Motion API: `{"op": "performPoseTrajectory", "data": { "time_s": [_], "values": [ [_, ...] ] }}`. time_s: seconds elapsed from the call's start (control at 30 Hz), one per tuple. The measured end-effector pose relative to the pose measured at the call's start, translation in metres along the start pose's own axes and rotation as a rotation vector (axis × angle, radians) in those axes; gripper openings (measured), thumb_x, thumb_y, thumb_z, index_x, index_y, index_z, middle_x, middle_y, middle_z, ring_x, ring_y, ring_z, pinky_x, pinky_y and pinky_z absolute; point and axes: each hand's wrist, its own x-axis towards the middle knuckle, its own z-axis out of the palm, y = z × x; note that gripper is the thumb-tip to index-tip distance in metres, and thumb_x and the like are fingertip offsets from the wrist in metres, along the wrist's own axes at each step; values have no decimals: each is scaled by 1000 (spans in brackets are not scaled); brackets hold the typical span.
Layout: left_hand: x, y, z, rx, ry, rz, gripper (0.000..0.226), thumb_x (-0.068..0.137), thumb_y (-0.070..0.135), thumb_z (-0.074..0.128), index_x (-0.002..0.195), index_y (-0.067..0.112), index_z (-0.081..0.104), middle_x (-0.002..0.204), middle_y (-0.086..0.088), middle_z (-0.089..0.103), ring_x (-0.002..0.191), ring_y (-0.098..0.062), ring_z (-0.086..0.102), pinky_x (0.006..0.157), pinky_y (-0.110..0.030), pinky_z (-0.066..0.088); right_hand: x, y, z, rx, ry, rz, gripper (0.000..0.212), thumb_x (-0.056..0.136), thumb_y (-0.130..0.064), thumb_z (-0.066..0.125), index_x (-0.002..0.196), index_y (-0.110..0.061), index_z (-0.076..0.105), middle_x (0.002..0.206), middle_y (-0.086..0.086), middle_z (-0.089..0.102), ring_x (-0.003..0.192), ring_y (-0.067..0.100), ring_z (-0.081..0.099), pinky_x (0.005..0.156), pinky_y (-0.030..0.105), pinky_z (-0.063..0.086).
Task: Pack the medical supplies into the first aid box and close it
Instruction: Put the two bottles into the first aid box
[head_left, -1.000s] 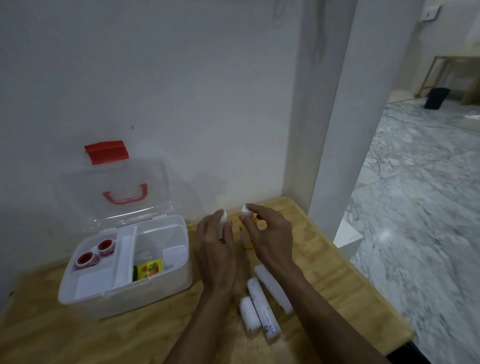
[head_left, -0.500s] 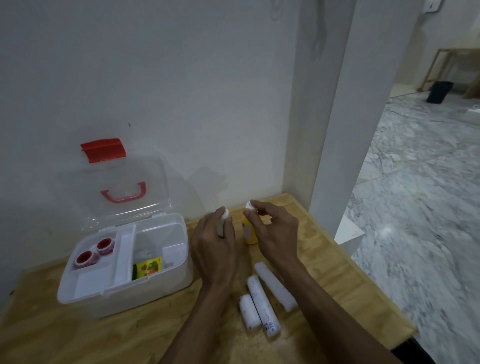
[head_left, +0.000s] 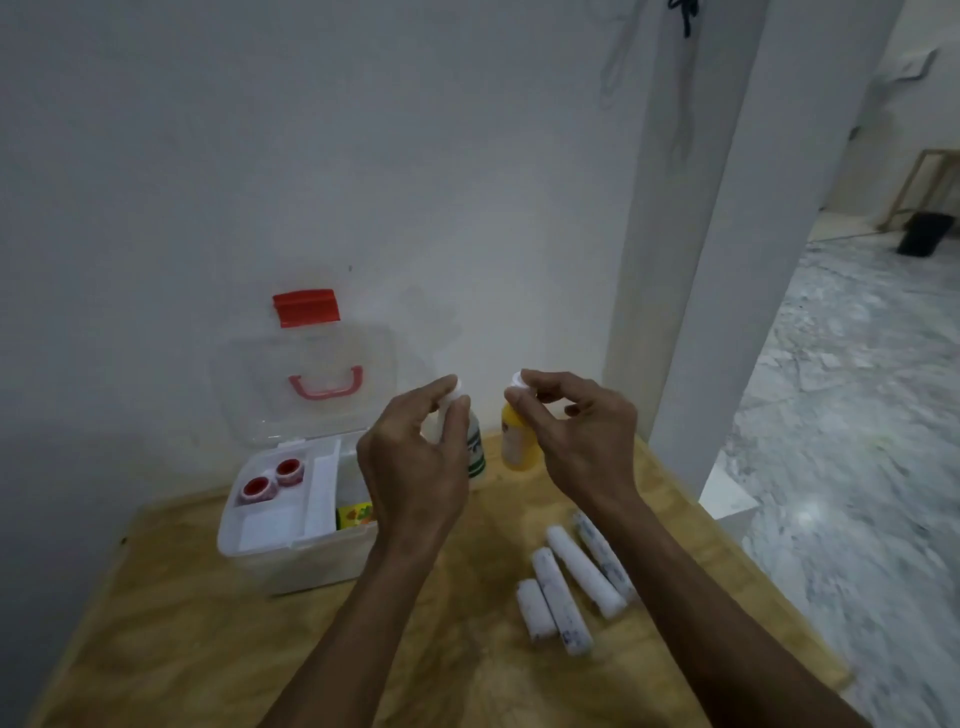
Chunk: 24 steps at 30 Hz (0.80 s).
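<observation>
The white first aid box (head_left: 298, 564) stands open at the left of the table, its clear lid (head_left: 306, 387) with a red latch leaning against the wall. Two red tape rolls (head_left: 272, 478) lie in its tray, and a small yellow packet (head_left: 355, 514) sits in the compartment beside it. My left hand (head_left: 415, 467) pinches the cap of a white bottle (head_left: 475, 449) with green print. My right hand (head_left: 576, 436) pinches the white cap of a yellow bottle (head_left: 517, 441). Both bottles hang upright above the table. Several white bandage rolls (head_left: 571, 582) lie at the right.
The wooden table (head_left: 182, 649) butts against a white wall, with a white pillar (head_left: 727, 260) at its far right corner. To the right the table ends above a marble floor (head_left: 857, 441). A black bin (head_left: 927, 234) stands far off.
Both hands have lifted the two bottles by their caps, up off the table. The view has shifted, so the box sits more toward the middle.
</observation>
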Motion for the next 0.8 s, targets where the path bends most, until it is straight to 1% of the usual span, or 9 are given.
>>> {"op": "performPoseTrajectory", "data": {
  "time_s": [0.07, 0.13, 0.2, 0.27, 0.37, 0.47, 0.6, 0.7, 0.8],
  "values": [
    [9, 0, -19, 23, 13, 6, 26, 86, 26, 72, 111, 18, 72, 114, 2, 71, 97, 0, 60, 77, -13, 49, 1, -16, 8, 25, -30, -22, 19, 82, -34, 78, 98, -25, 79, 89, -14, 76, 82, 1, 69, 72, 16, 51],
    [21, -4, -38, 55, 35, 37, 25, 86, 25, 72, 109, 17, 73, 112, 0, 72, 98, -5, 65, 83, -23, 55, 2, -29, 19, 51, -56, -32, 19, 82, -34, 78, 98, -24, 79, 89, -13, 76, 81, 2, 69, 72, 18, 52],
    [32, -12, -55, 90, 57, 60, 23, 85, 24, 73, 107, 15, 75, 107, -1, 74, 95, -10, 69, 86, -31, 57, 2, -40, 33, 85, -81, -28, 19, 81, -33, 79, 97, -23, 79, 86, -13, 76, 80, 3, 69, 70, 17, 51],
    [43, -24, -67, 119, 70, 44, 24, 85, 24, 73, 107, 15, 75, 105, -1, 75, 91, -11, 70, 84, -32, 58, 1, -46, 47, 112, -106, -19, 18, 80, -33, 80, 96, -23, 80, 84, -13, 76, 80, 4, 69, 69, 17, 51],
    [56, -45, -76, 141, 83, 22, 22, 84, 27, 73, 104, 17, 76, 101, 0, 76, 89, -11, 71, 84, -34, 58, -2, -50, 68, 135, -151, 4, 18, 79, -34, 80, 95, -25, 79, 83, -13, 75, 81, 4, 69, 70, 20, 52],
    [62, -63, -75, 163, 55, 2, 22, 84, 26, 73, 104, 16, 76, 101, -1, 76, 89, -13, 71, 85, -38, 58, -7, -47, 83, 138, -182, 21, 19, 80, -34, 80, 96, -25, 79, 85, -13, 76, 81, 3, 69, 72, 21, 52],
    [67, -77, -66, 135, 12, -19, 22, 83, 22, 74, 104, 16, 77, 102, -1, 76, 90, -13, 71, 87, -37, 58, -15, -36, 97, 131, -210, 45, 19, 80, -33, 80, 97, -25, 79, 87, -14, 76, 82, 1, 69, 73, 19, 53],
    [74, -82, -57, 123, -30, -11, 21, 84, 23, 74, 104, 18, 76, 101, 2, 76, 87, -8, 70, 86, -30, 56, -21, -26, 102, 121, -216, 55, 19, 80, -32, 80, 98, -26, 78, 89, -14, 75, 84, 1, 68, 73, 17, 52],
    [77, -89, -49, 121, -71, -13, 22, 84, 24, 73, 105, 18, 76, 103, 3, 76, 84, -1, 67, 82, -23, 54, -26, -19, 105, 140, -215, 63, 18, 80, -31, 80, 97, -28, 78, 90, -15, 75, 86, 2, 68, 73, 13, 50]
  ]
}}
